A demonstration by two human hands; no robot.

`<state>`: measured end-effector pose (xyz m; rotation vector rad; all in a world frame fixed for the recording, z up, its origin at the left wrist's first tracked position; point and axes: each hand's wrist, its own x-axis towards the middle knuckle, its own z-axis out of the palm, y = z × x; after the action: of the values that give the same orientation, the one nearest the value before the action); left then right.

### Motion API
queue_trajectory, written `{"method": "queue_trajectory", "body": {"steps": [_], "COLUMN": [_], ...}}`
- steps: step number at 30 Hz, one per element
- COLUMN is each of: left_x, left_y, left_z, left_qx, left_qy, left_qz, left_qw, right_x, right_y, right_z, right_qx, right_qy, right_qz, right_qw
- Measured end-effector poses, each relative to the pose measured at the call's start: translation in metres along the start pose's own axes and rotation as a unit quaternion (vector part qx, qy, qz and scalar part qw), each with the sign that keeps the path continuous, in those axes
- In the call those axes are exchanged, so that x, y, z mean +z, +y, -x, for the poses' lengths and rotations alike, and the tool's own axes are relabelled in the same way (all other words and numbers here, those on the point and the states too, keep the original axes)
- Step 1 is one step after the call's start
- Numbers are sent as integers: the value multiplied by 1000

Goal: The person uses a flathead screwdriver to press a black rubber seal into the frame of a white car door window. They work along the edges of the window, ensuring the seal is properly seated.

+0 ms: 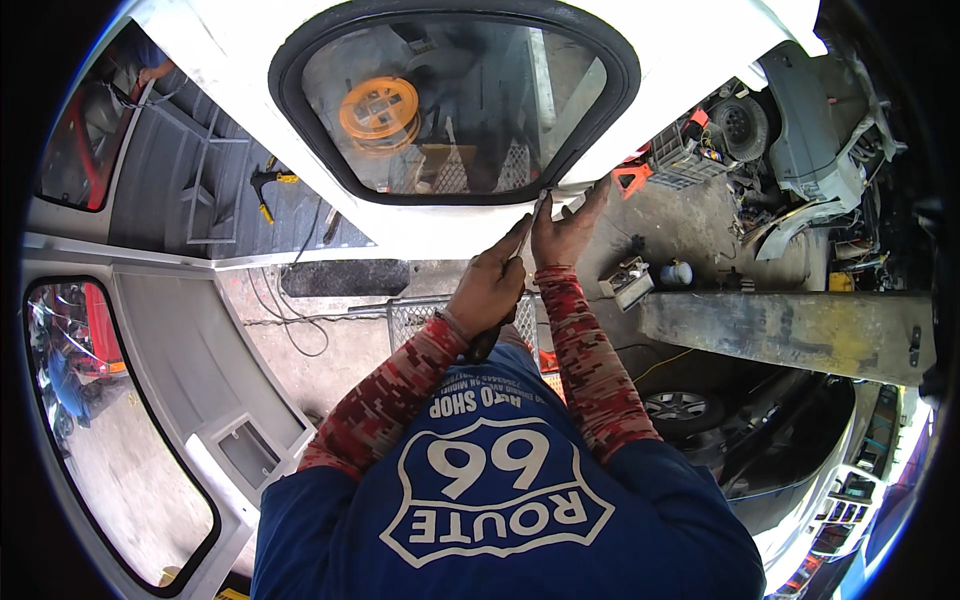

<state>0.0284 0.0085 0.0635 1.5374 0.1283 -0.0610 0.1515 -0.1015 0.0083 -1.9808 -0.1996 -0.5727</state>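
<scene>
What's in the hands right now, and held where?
Left hand: a slim tool, gripped by its dark handle. Right hand: near the tool's tip; whether it grips anything can't be told.

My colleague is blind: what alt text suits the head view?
A person's left hand grips a slim tool at the lower right of the black seal around a window in a white panel, the right hand beside it. A yellow reel shows in the glass.

Left forearm (385,395) and right forearm (592,365) extend forward, converging. The left hand (488,290) curls in a closed grip; the right hand (563,238), slightly farther forward, has its fingers (596,203) partly extended and spread.
</scene>
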Motion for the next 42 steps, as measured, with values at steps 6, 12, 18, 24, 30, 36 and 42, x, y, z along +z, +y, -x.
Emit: {"method": "queue_trajectory", "body": {"steps": [6,12,18,24,30,36,42], "left_x": [3,10,18,22,7,9,12], "left_y": [-6,1,-2,-11,-18,-23,-44], "left_z": [-4,-5,-13,-18,-15,-8,6], "left_qx": [5,-14,-28,118,103,60,-134], "left_qy": [5,38,66,121,80,65,5], "left_qz": [5,35,-19,-176,-177,-31,129], "left_qw": [1000,999,997,970,976,996,983], "right_x": [-1,0,3,-1,-13,-27,-40], "right_y": [-4,-6,0,1,-12,-22,-18], "right_z": [-1,-1,-4,-1,15,-11,-37], "right_qx": [16,24,7,19,93,-6,-123], "right_qy": [-5,-11,-18,-26,4,-7,-126], "right_qz": [-22,-30,-11,-50,-92,32,72], "right_qw": [1000,999,1000,998,991,999,982]}}
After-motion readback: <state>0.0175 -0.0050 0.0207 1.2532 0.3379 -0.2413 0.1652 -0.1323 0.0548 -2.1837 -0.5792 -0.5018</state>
